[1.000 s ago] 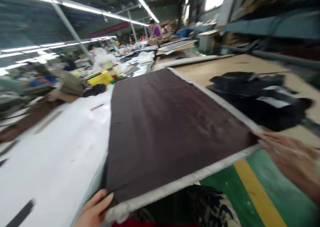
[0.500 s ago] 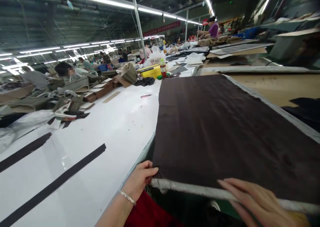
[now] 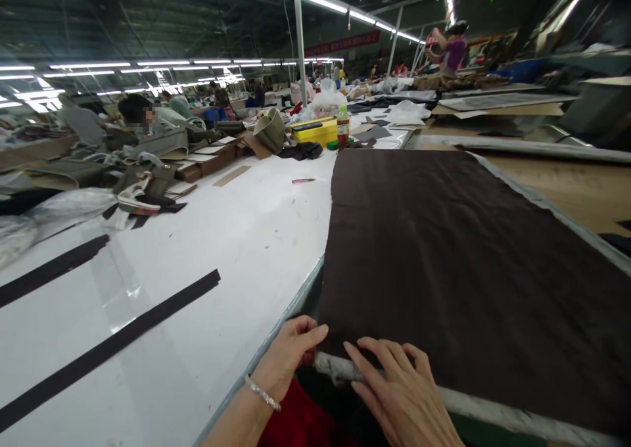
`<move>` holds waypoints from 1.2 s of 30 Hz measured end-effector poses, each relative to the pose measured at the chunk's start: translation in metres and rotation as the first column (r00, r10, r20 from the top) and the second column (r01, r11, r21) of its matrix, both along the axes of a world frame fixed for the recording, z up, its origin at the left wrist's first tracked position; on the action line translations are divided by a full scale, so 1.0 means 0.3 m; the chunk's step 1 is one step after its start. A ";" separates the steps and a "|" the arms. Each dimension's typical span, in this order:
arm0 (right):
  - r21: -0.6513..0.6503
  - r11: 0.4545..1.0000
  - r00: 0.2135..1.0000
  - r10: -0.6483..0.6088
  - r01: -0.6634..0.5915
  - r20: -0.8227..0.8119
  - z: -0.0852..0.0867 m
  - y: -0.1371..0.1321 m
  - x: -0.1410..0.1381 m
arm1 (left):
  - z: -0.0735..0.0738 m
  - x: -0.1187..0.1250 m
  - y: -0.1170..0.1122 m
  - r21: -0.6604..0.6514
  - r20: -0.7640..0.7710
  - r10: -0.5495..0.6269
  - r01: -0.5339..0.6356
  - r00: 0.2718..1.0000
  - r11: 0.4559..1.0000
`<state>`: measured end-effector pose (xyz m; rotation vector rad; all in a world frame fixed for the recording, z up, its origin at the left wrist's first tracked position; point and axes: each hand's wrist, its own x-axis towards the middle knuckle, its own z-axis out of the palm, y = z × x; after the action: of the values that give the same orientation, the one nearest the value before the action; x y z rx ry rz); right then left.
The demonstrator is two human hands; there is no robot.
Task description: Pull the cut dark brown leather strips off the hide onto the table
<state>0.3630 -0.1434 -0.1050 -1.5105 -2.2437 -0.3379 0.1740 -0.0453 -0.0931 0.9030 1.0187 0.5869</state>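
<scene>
A large dark brown sheet of material [image 3: 444, 256] lies over a board with a worn whitish edge [image 3: 488, 411]. At its near left corner my left hand [image 3: 290, 348], with a bracelet at the wrist, is closed, thumb and fingers pinching the corner of the sheet. Just to the right, my right hand [image 3: 397, 381] rests over the sheet's near edge. Its fingers are spread and bent slightly, touching the material and holding nothing.
Two dark strips [image 3: 123, 342] lie on the white table [image 3: 236, 236] to the left, with a small pen-like item [image 3: 303, 181] farther off. A yellow box [image 3: 315, 130], a bottle [image 3: 343, 125] and olive bag pieces [image 3: 270, 130] stand behind. Co-workers are in the background.
My right hand has moved left along the near edge, closer to my left hand. My left hand stays at the corner. The view has shifted slightly, and the co-worker in purple has raised their arms.
</scene>
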 end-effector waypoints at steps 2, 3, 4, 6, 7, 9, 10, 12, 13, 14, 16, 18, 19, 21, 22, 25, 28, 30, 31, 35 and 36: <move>0.007 1.000 1.000 -0.015 0.015 -0.009 0.002 0.009 -0.013 | 0.001 -0.001 0.001 0.021 -0.018 0.003 -0.003 1.000 1.000; 0.013 1.000 1.000 -0.023 0.023 -0.021 0.003 0.014 -0.020 | 0.001 -0.001 0.000 0.042 -0.028 -0.003 0.004 1.000 0.999; 0.017 0.999 0.999 -0.032 0.032 -0.036 0.004 0.018 -0.028 | 0.001 -0.002 -0.001 0.068 -0.040 -0.008 0.011 0.999 0.998; 0.025 0.999 0.997 -0.045 0.047 -0.067 0.005 0.025 -0.041 | -0.001 0.000 -0.005 0.120 -0.066 -0.002 0.010 0.998 0.993; 0.025 0.998 0.996 -0.050 0.052 -0.079 0.004 0.028 -0.047 | -0.003 0.002 -0.007 0.140 -0.079 0.010 0.001 0.997 0.990; 0.018 0.998 0.995 -0.051 0.053 -0.090 0.001 0.034 -0.057 | -0.012 0.007 -0.013 0.163 -0.094 0.051 -0.035 0.994 0.986; 0.015 0.998 0.994 -0.053 0.055 -0.093 0.000 0.036 -0.060 | -0.018 0.011 -0.016 0.168 -0.093 0.069 -0.052 0.993 0.984; 0.012 0.998 0.994 -0.054 0.056 -0.092 -0.003 0.040 -0.064 | -0.032 0.017 -0.021 0.172 -0.085 0.090 -0.075 0.992 0.982; 0.011 0.998 0.994 -0.055 0.056 -0.090 -0.004 0.041 -0.065 | -0.040 0.020 -0.023 0.170 -0.079 0.101 -0.086 0.992 0.982; 0.008 0.998 0.995 -0.055 0.056 -0.086 -0.004 0.043 -0.064 | -0.047 0.022 -0.024 0.163 -0.068 0.110 -0.098 0.992 0.982; 0.002 0.999 0.996 -0.052 0.053 -0.077 -0.004 0.045 -0.062 | -0.058 0.026 -0.026 0.141 -0.031 0.134 -0.128 0.990 0.982; -0.003 0.999 0.996 -0.048 0.048 -0.073 -0.005 0.046 -0.060 | -0.063 0.027 -0.026 0.111 0.014 0.151 -0.152 0.988 0.982; -0.006 0.999 0.996 -0.049 0.049 -0.078 -0.006 0.046 -0.060 | -0.064 0.028 -0.026 0.094 0.034 0.153 -0.155 0.988 0.983; -0.014 0.998 0.993 -0.063 0.061 -0.102 -0.012 0.046 -0.064 | -0.062 0.028 -0.027 0.069 0.048 0.141 -0.144 0.989 0.987; -0.019 0.997 0.990 -0.073 0.072 -0.120 -0.015 0.045 -0.067 | -0.060 0.029 -0.028 0.069 0.040 0.136 -0.138 0.990 0.988; -0.033 0.995 0.983 -0.096 0.092 -0.154 -0.028 0.043 -0.077 | -0.062 0.035 -0.033 0.151 -0.023 0.148 -0.142 0.989 0.978; -0.043 0.995 0.987 -0.096 0.091 -0.133 -0.040 0.040 -0.082 | -0.071 0.046 -0.043 0.216 -0.028 0.205 -0.194 0.978 0.957; -0.046 0.995 0.991 -0.094 0.090 -0.100 -0.046 0.038 -0.082 | -0.076 0.053 -0.049 0.167 0.041 0.236 -0.240 0.971 0.956; -0.049 0.995 0.992 -0.093 0.089 -0.084 -0.049 0.036 -0.080 | -0.077 0.056 -0.052 0.123 0.085 0.247 -0.256 0.965 0.959; -0.067 0.995 0.996 -0.082 0.079 -0.041 -0.052 0.034 -0.074 | -0.077 0.065 -0.054 -0.011 0.222 0.274 -0.278 0.936 0.960; -0.066 0.995 0.996 -0.078 0.075 -0.034 -0.052 0.034 -0.073 | -0.079 0.066 -0.054 -0.030 0.242 0.279 -0.280 0.929 0.959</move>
<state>0.3411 -0.1333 -0.1207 -1.6258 -2.1925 -0.2609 0.1940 -0.0615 -0.1167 0.6728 0.9267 0.9190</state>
